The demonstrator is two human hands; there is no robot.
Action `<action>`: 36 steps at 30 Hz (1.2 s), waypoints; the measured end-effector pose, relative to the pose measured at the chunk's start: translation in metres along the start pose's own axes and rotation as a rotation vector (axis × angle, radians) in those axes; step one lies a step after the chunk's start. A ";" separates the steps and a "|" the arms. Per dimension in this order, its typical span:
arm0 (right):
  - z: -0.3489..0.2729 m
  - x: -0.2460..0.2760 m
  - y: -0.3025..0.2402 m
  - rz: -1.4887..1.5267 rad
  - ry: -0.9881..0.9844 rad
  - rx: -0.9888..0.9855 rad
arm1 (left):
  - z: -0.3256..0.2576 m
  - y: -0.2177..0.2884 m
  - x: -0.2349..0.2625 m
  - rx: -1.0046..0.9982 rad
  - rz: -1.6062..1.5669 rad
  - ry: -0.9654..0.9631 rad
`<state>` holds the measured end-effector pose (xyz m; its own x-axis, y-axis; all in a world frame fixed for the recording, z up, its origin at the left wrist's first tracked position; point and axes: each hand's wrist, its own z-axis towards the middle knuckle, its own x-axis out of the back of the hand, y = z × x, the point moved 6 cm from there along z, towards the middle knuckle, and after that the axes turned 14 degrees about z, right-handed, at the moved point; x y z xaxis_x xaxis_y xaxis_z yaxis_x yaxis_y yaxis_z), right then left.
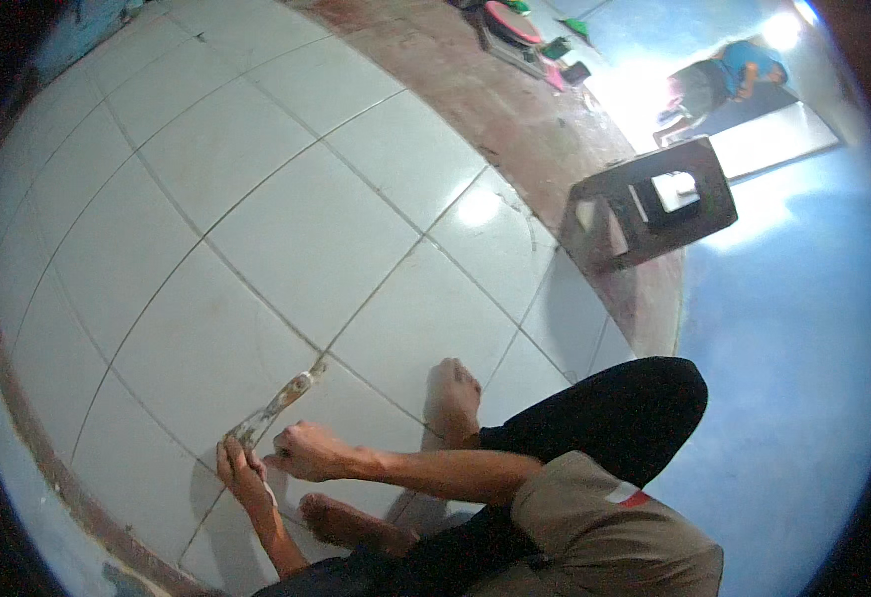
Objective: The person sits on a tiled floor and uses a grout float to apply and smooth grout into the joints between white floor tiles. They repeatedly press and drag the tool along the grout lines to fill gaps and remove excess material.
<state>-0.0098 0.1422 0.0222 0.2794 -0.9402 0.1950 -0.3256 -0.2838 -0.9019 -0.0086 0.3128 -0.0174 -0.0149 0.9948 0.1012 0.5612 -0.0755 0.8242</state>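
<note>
Low over the tiled floor, my left hand (243,470) closes round the near end of a long, narrow tool (278,401). It looks greyish near my fingers, with a brown, stained middle and a pale far end. Its exact kind cannot be made out. My right hand (306,451) is curled into a fist beside the left, its thumb side close to the left fingers. Whatever that fist may hold is hidden. A small brownish patch (318,368) marks the tile joint by the tool's far end. My bare feet (453,396) rest on the tiles near both hands.
White tiles (256,229) spread ahead, bordered by a reddish-brown floor strip (410,75). A dark plastic stool (719,189) stands at the upper right by a blue wall (783,328). Beyond it is another person (729,80). Several items, including a round pink-rimmed thing (513,22), sit at the top.
</note>
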 end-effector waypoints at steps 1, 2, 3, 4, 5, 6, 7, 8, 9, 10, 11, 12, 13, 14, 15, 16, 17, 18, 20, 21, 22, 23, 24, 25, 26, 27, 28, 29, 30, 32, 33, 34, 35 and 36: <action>-0.005 0.007 -0.014 -0.048 0.002 0.068 | 0.003 0.005 0.002 -0.034 0.031 0.126; -0.008 0.013 -0.028 -0.084 -0.005 0.135 | 0.008 0.007 0.001 -0.144 0.126 0.112; -0.011 0.035 -0.053 -0.196 0.125 0.336 | 0.008 0.014 -0.004 -0.171 0.181 0.068; -0.012 0.057 -0.075 -0.295 0.259 0.537 | 0.009 0.021 -0.007 -0.202 0.232 0.027; -0.009 0.069 -0.074 -0.352 0.255 0.537 | 0.005 0.036 -0.024 -0.154 0.239 -0.043; -0.005 0.074 -0.072 -0.415 0.251 0.544 | 0.007 0.041 -0.034 -0.182 0.288 -0.135; 0.001 0.068 -0.053 -0.356 0.123 0.329 | 0.007 0.046 -0.043 -0.209 0.336 -0.224; 0.005 0.066 -0.031 -0.320 -0.002 0.115 | 0.007 0.042 -0.051 -0.418 0.458 -0.208; 0.007 0.063 -0.009 -0.317 -0.102 0.103 | 0.004 0.039 -0.054 -0.637 0.596 -0.139; 0.008 0.055 0.009 -0.311 -0.200 0.086 | 0.000 0.033 -0.056 -0.839 0.719 -0.034; 0.009 0.054 0.003 -0.273 -0.218 -0.080 | 0.001 0.031 -0.051 -0.739 0.660 -0.063; 0.007 0.059 -0.024 -0.254 -0.225 -0.249 | 0.002 0.028 -0.049 -0.641 0.588 -0.086; 0.000 0.064 -0.033 -0.240 -0.217 -0.425 | -0.001 0.024 -0.047 -0.505 0.545 -0.091; -0.002 0.072 -0.030 -0.244 -0.122 -0.358 | -0.004 0.022 -0.049 -0.380 0.489 -0.109; -0.003 0.075 -0.022 -0.240 -0.040 -0.287 | -0.009 0.029 -0.035 -0.405 0.521 0.026; -0.006 0.079 -0.017 -0.233 0.044 -0.217 | -0.016 0.037 -0.020 -0.431 0.554 0.159; -0.001 0.081 -0.025 -0.165 -0.011 -0.138 | -0.021 0.041 -0.004 -0.458 0.586 0.297; -0.001 0.079 -0.022 -0.153 -0.004 -0.124 | -0.024 0.037 0.009 -0.448 0.595 0.381; -0.001 0.075 -0.016 -0.130 0.013 -0.097 | -0.031 0.026 0.036 -0.427 0.612 0.545; -0.001 0.072 -0.015 -0.173 0.011 -0.116 | -0.034 0.019 0.042 -0.393 0.609 0.559; -0.002 0.069 -0.015 -0.216 0.010 -0.134 | -0.038 0.015 0.041 -0.412 0.623 0.548; -0.002 0.067 -0.017 -0.260 0.004 -0.150 | -0.043 0.011 0.039 -0.428 0.636 0.542; -0.002 0.064 -0.015 -0.284 -0.018 -0.177 | -0.048 0.007 0.034 -0.445 0.649 0.534; -0.002 0.062 -0.012 -0.309 -0.039 -0.204 | -0.053 0.004 0.023 -0.514 0.703 0.491; -0.003 0.060 -0.009 -0.336 -0.059 -0.233 | -0.060 -0.001 0.009 -0.583 0.754 0.445; -0.003 0.059 -0.006 -0.346 -0.051 -0.221 | -0.065 0.000 -0.007 -0.652 0.804 0.395; -0.004 0.058 -0.004 -0.355 -0.043 -0.210 | -0.068 0.000 -0.021 -0.661 0.804 0.315; -0.004 0.056 -0.003 -0.362 -0.039 -0.196 | -0.072 0.004 -0.035 -0.667 0.806 0.239; -0.003 0.055 -0.004 -0.388 -0.050 -0.182 | -0.075 0.005 -0.047 -0.678 0.805 0.162; 0.000 0.058 -0.007 -0.436 -0.071 -0.159 | -0.077 0.004 -0.064 -0.701 0.897 0.127; 0.002 0.059 -0.009 -0.493 -0.095 -0.110 | -0.078 0.001 -0.069 -0.711 0.944 0.106; 0.004 0.061 -0.010 -0.548 -0.119 -0.060 | -0.079 -0.004 -0.071 -0.702 0.967 0.099; 0.007 0.063 -0.012 -0.602 -0.139 -0.009 | -0.079 -0.006 -0.074 -0.698 0.992 0.090; 0.010 0.065 -0.012 -0.658 -0.166 -0.005 | -0.079 -0.009 -0.075 -0.694 1.016 0.080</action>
<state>0.0214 0.0867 0.0417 0.5561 -0.5300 0.6402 -0.0446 -0.7882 -0.6138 -0.0779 0.2332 0.0112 0.1069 0.4575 0.8828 -0.2104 -0.8573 0.4698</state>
